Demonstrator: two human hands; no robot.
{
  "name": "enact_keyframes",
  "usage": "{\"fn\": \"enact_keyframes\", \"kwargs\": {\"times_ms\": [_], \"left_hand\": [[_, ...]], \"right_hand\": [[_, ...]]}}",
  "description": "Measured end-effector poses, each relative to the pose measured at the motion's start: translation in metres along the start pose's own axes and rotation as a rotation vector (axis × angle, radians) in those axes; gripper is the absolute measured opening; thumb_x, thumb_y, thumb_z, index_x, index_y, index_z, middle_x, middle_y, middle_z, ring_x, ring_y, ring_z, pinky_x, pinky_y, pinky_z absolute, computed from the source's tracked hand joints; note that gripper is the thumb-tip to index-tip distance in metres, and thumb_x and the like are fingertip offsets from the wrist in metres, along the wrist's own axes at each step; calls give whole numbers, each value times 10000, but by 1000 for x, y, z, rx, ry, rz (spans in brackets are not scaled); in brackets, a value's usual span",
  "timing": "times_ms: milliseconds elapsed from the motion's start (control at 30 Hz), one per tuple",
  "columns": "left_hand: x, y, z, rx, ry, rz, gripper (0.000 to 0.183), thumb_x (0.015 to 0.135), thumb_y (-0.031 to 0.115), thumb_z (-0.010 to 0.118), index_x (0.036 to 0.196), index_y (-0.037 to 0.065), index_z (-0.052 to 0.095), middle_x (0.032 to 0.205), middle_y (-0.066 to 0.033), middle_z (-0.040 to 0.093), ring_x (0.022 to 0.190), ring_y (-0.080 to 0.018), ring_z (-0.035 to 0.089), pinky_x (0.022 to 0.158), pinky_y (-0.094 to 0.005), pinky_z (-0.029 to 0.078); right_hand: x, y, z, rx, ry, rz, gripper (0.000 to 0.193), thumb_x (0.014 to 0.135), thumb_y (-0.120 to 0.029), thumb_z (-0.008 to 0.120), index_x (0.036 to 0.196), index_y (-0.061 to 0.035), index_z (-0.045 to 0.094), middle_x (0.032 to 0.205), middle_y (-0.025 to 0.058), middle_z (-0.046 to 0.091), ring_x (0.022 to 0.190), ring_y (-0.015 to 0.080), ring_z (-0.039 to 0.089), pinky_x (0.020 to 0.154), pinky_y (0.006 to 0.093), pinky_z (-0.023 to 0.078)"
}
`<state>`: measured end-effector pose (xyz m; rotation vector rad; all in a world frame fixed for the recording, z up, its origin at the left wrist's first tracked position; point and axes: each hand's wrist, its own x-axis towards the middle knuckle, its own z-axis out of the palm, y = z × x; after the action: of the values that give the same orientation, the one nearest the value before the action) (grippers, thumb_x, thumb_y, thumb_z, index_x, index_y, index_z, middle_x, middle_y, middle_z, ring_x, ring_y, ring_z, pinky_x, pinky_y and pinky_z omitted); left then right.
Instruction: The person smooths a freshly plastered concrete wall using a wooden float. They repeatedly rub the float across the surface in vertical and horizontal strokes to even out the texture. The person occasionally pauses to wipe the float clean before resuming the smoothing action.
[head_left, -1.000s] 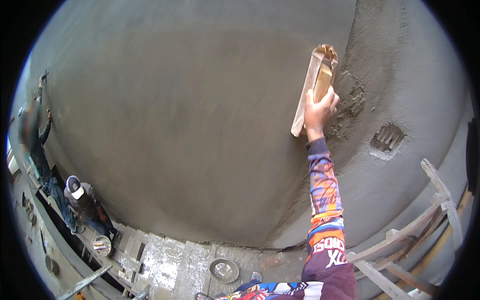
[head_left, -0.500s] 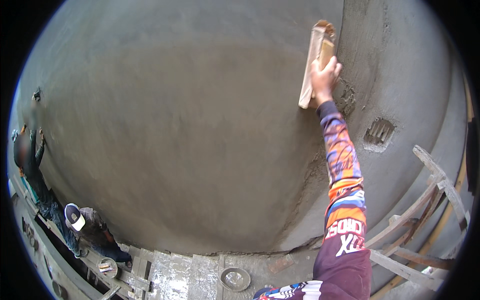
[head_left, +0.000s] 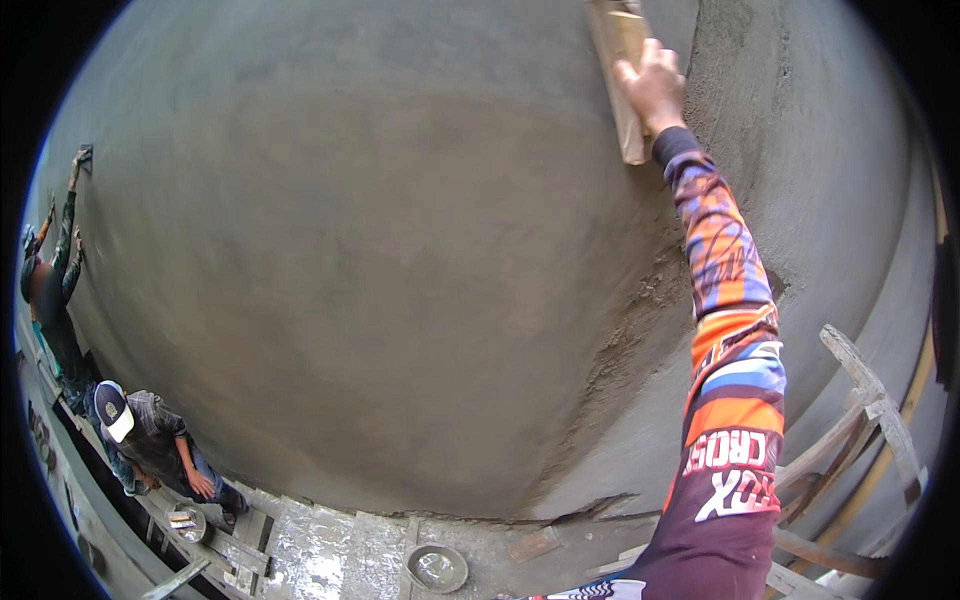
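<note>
My right hand [head_left: 655, 88] is closed around the handle of a long wooden plastering float [head_left: 624, 128], high on the wall. The float lies along the wet grey plaster wall [head_left: 380, 270], nearly upright, and its top end is cut off by the upper edge of the view. My right arm, in a patterned orange and purple sleeve, reaches up from the lower right. Just left of the forearm, a rough band of plaster [head_left: 640, 310] runs down the wall. My left hand is out of view.
A round basin [head_left: 437, 568] stands on the plank platform [head_left: 310, 550] below. At the far left, co-workers [head_left: 60, 300] reach up to the wall; another person in a cap [head_left: 150, 430] sits near a bucket [head_left: 187, 523]. Wooden scaffolding [head_left: 870, 400] stands at right.
My right hand and the float have moved up the wall, and the float's top has left the view. The forearm now covers most of the wall recess. The seated person's posture has changed.
</note>
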<state>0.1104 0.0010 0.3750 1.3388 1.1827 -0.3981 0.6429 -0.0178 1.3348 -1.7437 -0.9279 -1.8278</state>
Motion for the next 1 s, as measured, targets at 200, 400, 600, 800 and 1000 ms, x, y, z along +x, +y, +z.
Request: {"fn": "enact_keyframes", "kwargs": {"times_ms": [200,400,600,800,1000], "left_hand": [[4,14,8,-1,-22,6,411,914,391,566,1138,58,648,1157,-203,640,1054,-298,627,901,-455,481],[-12,16,10,-32,-23,-26,419,922,402,555,1156,65,643,1177,-200,633,1074,-293,618,918,-456,472],[-4,12,21,-42,-65,11,427,931,412,544,1174,73,637,1197,-196,626,1094,-289,609,934,-456,464],[-3,-26,27,-53,-46,-28,436,939,423,533,1191,81,631,1217,-193,619,1114,-285,600,951,-457,455],[-1,-48,57,-42,-73,-59,444,948,433,523,1209,89,625,1237,-190,612,1133,-281,591,968,-457,446]], "right_hand": [[6,62,7,22,16,55,633,847,-373,696,1318,-12,474,1147,249,585,1030,415,625,901,499,516],[3,-23,34,3,-53,-331,588,862,-367,676,1309,-40,480,1120,220,586,994,402,632,880,498,526],[33,21,-10,20,36,51,589,867,-372,677,1288,-2,499,1139,251,584,1004,422,626,875,481,531],[-62,-7,-17,-11,-166,-51,648,858,-380,689,1322,20,479,1183,251,573,1035,433,622,876,486,528],[-24,-8,-17,-22,-109,-46,629,858,-425,669,1274,16,499,1145,266,582,1006,431,623,877,483,523]]}}
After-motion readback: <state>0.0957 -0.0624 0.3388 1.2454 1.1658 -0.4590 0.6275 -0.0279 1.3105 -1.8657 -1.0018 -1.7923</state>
